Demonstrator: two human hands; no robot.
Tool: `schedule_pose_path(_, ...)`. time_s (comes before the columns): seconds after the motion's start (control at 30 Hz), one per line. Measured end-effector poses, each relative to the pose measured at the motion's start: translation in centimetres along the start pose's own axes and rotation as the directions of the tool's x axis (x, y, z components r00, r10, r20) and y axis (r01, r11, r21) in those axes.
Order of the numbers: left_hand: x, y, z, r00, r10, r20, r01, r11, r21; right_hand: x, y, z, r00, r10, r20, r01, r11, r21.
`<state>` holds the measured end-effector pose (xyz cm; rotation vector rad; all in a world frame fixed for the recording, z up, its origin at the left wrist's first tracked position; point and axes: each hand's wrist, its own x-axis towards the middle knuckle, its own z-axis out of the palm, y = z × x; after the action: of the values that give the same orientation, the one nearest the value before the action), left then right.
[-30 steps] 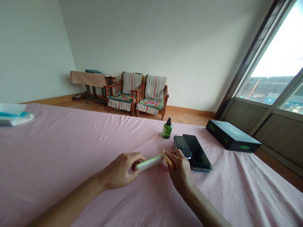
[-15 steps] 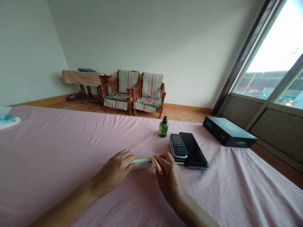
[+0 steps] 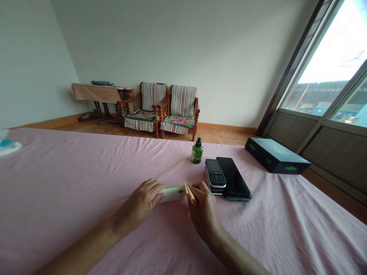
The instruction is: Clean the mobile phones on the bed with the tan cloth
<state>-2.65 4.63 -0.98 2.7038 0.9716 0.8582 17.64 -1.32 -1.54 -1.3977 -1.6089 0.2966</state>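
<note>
A white phone (image 3: pixel 172 194) with a yellow-green edge is tilted on its long side, its back with a small dark camera spot facing me. My left hand (image 3: pixel 145 197) grips its left end between thumb and fingers. At the phone's right end, my right hand (image 3: pixel 204 204) is closed on a folded pale-yellow cloth (image 3: pixel 190 194), which presses against that end. Just beyond the right hand lies a keypad phone (image 3: pixel 215 173) on top of a small stack. Beside it a black smartphone (image 3: pixel 233 177) rests on another stack.
A green spray bottle (image 3: pixel 196 151) with a black top stands behind the phones. At the right is a black box (image 3: pixel 276 154) with green lettering. A white and blue packet (image 3: pixel 10 145) sits at the far left of the pink sheet (image 3: pixel 71 175). Two wooden armchairs (image 3: pixel 179 105) stand beyond.
The phone's back has turned slightly more into view, showing the camera spot more clearly. The cloth stays at its right end, and the view has shifted a little.
</note>
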Motion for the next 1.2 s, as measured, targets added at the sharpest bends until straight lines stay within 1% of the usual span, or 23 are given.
schedule_pose_path(0.17,0.1,0.0,0.0,1.0,-0.003,-0.013,0.003,1.0,0.009,-0.3,0.6,0.3,0.997,0.02,0.078,-0.018,0.999,-0.031)
schedule_pose_path(0.3,0.2,0.0,0.0,1.0,-0.013,0.012,0.012,1.0,0.01,-0.4,0.0,0.1,0.999,0.014,0.029,-0.013,1.0,-0.012)
schedule_pose_path(0.4,0.2,0.2,0.0,1.0,-0.013,0.022,0.013,1.0,0.004,-0.4,-0.6,0.0,0.999,-0.037,0.005,0.037,0.999,0.001)
schedule_pose_path(0.47,0.2,0.3,0.0,1.0,-0.015,0.019,0.015,1.0,0.005,-0.3,-0.4,0.1,0.999,-0.042,0.02,0.042,0.999,-0.026)
schedule_pose_path(0.63,0.1,0.3,0.0,1.0,-0.024,0.004,0.024,0.999,0.022,-0.2,1.2,0.6,0.997,0.0,0.08,0.006,0.998,-0.068)
schedule_pose_path(0.7,0.1,0.3,0.2,0.999,-0.031,-0.005,0.032,0.999,0.029,-0.2,1.5,0.6,0.997,-0.008,0.083,0.013,0.998,-0.06)
schedule_pose_path(0.8,0.0,0.4,0.4,0.998,-0.05,-0.029,0.051,0.999,0.016,-0.3,1.3,0.6,0.998,-0.007,0.067,0.01,0.999,-0.045)
schedule_pose_path(0.9,-0.1,0.6,0.5,0.995,-0.077,-0.071,0.075,0.997,-0.035,-0.4,0.8,0.5,1.0,0.02,0.005,-0.02,1.0,0.013)
schedule_pose_path(0.93,-0.1,0.7,0.6,0.992,-0.088,-0.089,0.084,0.995,-0.055,-0.4,0.7,0.5,0.999,0.042,-0.017,-0.042,0.998,0.043)
schedule_pose_path(1.0,-0.1,0.8,0.6,0.988,-0.107,-0.115,0.097,0.991,-0.089,-0.3,0.6,0.5,0.991,0.127,-0.03,-0.122,0.982,0.143)
schedule_pose_path(1.1,-0.1,1.3,0.5,0.979,-0.158,-0.131,0.138,0.978,-0.154,-0.1,0.6,0.7,0.965,0.262,0.018,-0.254,0.917,0.307)
schedule_pose_path(1.2,0.1,1.8,0.4,0.963,-0.257,-0.087,0.227,0.939,-0.259,-0.1,0.3,1.0,0.952,0.291,0.093,-0.303,0.864,0.402)
